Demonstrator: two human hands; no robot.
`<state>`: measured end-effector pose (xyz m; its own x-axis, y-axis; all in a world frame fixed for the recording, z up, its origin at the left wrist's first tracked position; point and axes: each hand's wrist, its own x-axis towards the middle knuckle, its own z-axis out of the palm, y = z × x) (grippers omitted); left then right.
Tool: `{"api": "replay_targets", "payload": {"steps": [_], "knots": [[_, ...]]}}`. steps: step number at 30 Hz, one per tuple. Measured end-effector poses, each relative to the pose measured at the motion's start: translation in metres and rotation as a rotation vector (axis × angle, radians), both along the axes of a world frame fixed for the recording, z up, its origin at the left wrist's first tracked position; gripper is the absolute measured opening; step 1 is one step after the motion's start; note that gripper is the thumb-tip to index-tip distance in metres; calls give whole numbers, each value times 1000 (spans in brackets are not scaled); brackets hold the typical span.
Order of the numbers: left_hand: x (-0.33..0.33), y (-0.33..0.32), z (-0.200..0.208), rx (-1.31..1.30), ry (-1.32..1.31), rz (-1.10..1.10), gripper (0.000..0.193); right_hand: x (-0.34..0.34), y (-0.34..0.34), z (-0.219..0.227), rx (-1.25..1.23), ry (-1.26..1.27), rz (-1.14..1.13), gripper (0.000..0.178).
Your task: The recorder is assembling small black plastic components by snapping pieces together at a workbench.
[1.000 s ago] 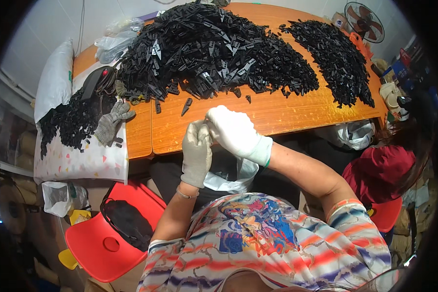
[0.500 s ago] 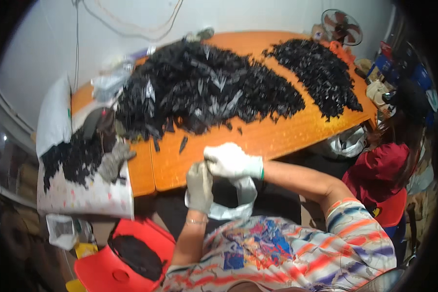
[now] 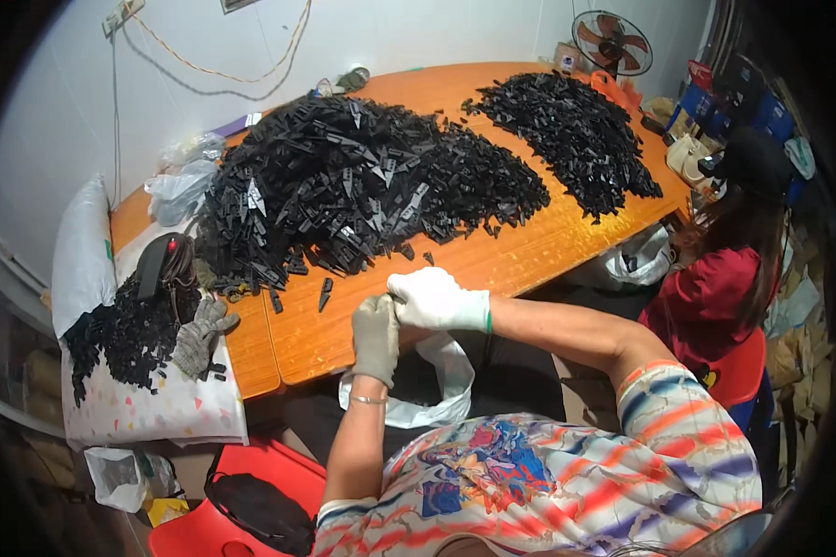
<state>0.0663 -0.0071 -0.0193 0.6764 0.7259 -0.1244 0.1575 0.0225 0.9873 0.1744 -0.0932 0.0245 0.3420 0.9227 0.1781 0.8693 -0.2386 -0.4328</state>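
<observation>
My left hand (image 3: 375, 345), in a greyish glove, is closed with its fingertips against my right hand. In a white knit glove, my right hand (image 3: 437, 299) is closed too, meeting the left one just in front of the table's near edge. Whatever they pinch between them is hidden by the gloves. An open white plastic bag (image 3: 455, 376) hangs below my hands; its inside looks dark. Beyond my hands, a large heap of narrow, pointed black plastic pieces (image 3: 325, 186) covers much of the orange table (image 3: 409, 297). One loose black piece (image 3: 325, 293) lies closest to my hands.
A second heap of black pieces (image 3: 576, 139) lies at the far right. On the left, a cloth-covered surface (image 3: 158, 418) holds more pieces and a grey glove (image 3: 200, 339). A co-worker in a red top (image 3: 706, 302) sits at right. A red chair (image 3: 190, 534) stands lower left.
The whole view has shifted slightly, so the table and heaps sit a little further left, and it is sharper. My hands stay together in nearly the same pose.
</observation>
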Motion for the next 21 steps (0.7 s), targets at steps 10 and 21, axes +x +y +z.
{"api": "replay_targets", "payload": {"steps": [10, 21], "knots": [[4, 4, 26, -374, -430, -209, 28, 27, 5, 33, -20, -3, 15, 21], [-44, -12, 10, -681, -336, -159, 24, 28, -27, 12, 45, 1099, 130, 30]]}}
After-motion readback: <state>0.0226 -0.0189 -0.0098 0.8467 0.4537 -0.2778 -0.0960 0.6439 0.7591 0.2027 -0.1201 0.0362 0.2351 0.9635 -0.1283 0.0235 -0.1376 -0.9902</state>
